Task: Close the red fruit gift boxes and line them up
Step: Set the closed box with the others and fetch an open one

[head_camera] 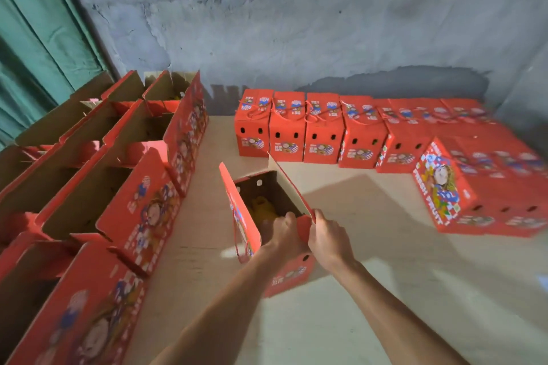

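- The pale wooden floor (370,290) carries everything; it runs up to a grey wall.
- One open red box (284,249) stands alone on it, its flaps up.
- Left of that open box, rows of open boxes (98,187) stand side by side.
- Beyond the open box, near the wall, a line of closed boxes (320,133) stands edge to edge.
- Right of the open box, more closed boxes (480,187) stand packed together.

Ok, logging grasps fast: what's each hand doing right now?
Left hand: grips the near end flap of the open red fruit gift box.
Right hand: grips the box's right lid flap.
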Tool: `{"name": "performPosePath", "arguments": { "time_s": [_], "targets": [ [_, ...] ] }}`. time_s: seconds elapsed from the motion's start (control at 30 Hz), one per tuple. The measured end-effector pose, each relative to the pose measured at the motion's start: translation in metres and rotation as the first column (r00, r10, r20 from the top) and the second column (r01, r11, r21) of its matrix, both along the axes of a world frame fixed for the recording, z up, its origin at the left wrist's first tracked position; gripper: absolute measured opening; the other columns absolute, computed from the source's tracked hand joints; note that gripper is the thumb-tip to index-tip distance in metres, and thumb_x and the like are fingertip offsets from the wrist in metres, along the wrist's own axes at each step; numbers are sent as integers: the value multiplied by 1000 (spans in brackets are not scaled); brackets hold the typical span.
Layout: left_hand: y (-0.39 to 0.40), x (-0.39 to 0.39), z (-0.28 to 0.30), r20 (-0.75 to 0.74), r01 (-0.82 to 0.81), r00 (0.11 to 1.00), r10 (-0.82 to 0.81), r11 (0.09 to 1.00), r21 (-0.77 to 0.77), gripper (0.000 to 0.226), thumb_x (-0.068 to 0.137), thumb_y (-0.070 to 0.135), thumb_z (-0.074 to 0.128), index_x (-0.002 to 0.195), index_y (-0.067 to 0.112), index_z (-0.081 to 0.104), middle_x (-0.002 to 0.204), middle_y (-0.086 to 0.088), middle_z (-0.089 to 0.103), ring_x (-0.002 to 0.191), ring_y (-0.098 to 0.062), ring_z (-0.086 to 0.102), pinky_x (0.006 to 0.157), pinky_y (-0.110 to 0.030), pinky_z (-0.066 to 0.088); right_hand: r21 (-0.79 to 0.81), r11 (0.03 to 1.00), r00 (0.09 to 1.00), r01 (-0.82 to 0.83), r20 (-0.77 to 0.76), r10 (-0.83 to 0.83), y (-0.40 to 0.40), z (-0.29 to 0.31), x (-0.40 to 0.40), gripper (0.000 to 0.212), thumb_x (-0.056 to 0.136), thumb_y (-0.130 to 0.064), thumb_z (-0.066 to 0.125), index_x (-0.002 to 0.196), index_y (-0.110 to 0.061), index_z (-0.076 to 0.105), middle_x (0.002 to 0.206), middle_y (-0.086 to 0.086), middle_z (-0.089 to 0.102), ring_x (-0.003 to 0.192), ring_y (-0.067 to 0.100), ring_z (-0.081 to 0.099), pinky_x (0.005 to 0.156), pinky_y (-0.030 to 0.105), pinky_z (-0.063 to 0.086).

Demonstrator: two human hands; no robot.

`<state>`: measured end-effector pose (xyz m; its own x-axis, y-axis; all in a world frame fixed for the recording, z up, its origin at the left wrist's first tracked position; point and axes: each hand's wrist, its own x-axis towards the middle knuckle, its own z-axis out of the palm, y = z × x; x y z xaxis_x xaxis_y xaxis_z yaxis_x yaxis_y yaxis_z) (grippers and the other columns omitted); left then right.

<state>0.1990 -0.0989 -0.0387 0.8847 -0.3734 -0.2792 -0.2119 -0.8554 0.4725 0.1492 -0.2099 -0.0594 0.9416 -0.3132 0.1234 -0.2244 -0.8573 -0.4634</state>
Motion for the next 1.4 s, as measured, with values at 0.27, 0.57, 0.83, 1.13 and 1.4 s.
{"name": "performPosePath", "arguments": {
  "time_s": [0.27, 0.57, 0.83, 1.13, 1.4],
  "targets": [
    [-134, -108, 12, 29, 123, 992, -122, 992, -3, 75, 79, 52, 83, 131, 9, 50, 120, -8, 62, 91, -18, 52, 76, -26, 39, 11, 996, 996, 86, -16, -86, -133, 6, -111, 24, 104, -20, 55, 127, -13, 58, 95, 8, 75, 83, 28, 74, 73, 36, 58],
    [-256, -193, 16, -31, 203, 979, -201, 974, 97, 26, 100, 32, 60, 117, 17, 48, 97, -1, 48, 85, -17, 55, 77, -27, 39, 23, 958, 958, 286, -27, -286, -234, 7, -202, 24, 105, -28, 54, 125, -17, 63, 97, 6, 76, 87, 29, 74, 73, 35, 55],
    [-265, -174, 43, -43, 367, 928, -370, 889, 274, 25, 97, 29, 53, 109, 11, 65, 81, 0, 57, 83, -26, 64, 74, -35, 53, 543, 675, 835, 499, -93, -542, -231, 0, -202, 46, 98, -54, 57, 106, -9, 66, 89, 7, 71, 70, 18, 62, 57, 26, 38],
    [-209, -49, 56, 319, 164, 915, -246, 950, 264, 47, 98, 33, 54, 138, 9, 48, 139, -13, 54, 132, -31, 48, 114, -45, 37, 742, 272, 627, 613, -247, -739, -179, -39, -174, 99, 87, -53, 75, 156, -10, 19, 149, 25, 41, 119, 46, 58, 96, 53, 54],
    [-180, -32, 28, 260, 123, 920, -294, 845, 521, 31, 98, 41, 54, 114, 16, 64, 102, -2, 69, 116, -26, 62, 119, -45, 25, 692, 431, 688, 578, -130, -713, -187, -50, -170, 101, 92, -42, 74, 158, -9, 4, 151, 29, 34, 127, 43, 52, 105, 47, 48]
  ]
}}
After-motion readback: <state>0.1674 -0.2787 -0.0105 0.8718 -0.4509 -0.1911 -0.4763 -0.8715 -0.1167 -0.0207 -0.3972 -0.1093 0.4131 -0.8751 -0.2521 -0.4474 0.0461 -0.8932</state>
